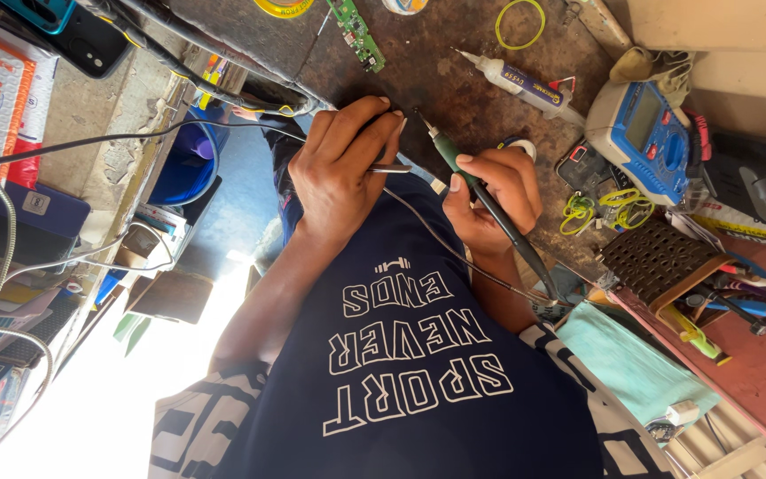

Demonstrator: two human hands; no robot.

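One hand [488, 200] closed around a green-handled soldering iron [489, 208]; other hand [340, 164] pinching metal tweezers [389, 168], both over the dark workbench [454, 89].

A dark navy T-shirt with white block lettering on the chest — sleeves patterned navy and white — forearms bare.

We are seeing a blue multimeter [644, 133] lying beside yellow rubber bands [600, 208], a green circuit board [356, 34] and a glue bottle [520, 82] resting on the brown workbench [454, 89].
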